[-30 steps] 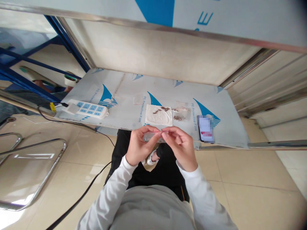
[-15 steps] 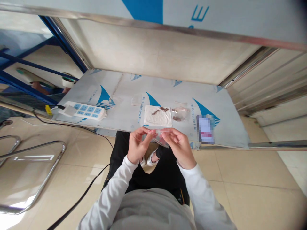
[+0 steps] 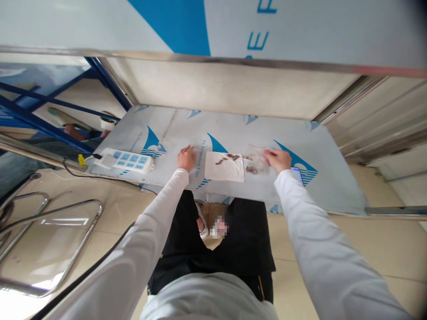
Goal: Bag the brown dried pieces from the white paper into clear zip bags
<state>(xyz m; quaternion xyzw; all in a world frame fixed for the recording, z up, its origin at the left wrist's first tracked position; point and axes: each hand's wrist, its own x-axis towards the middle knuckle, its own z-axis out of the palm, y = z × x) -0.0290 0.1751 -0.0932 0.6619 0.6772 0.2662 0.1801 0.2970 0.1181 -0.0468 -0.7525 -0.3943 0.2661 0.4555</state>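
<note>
My left hand (image 3: 186,158) rests low over the table, left of the white cloth (image 3: 224,173), with its fingers curled. What lies under those fingertips is hidden. At the right, my right hand (image 3: 277,160) has fingers and thumb pinched at the edge of a clear plastic bag (image 3: 258,158). Brown pieces (image 3: 251,170) show in the clear bags beside the cloth. A thin dark brown strip (image 3: 220,161) and a brown clump (image 3: 232,157) lie on the cloth.
A phone (image 3: 296,176) lies partly behind my right sleeve. A white power strip (image 3: 128,160) with a plugged-in cable stands at the table's left. An overhead shelf (image 3: 227,26) spans the top. A metal-framed chair (image 3: 95,222) is on the floor at left.
My hands have parted from the clear bag held between them at the table edge. The left went forward onto the table; the right moved right to the bags beside the cloth. The view shifted.
</note>
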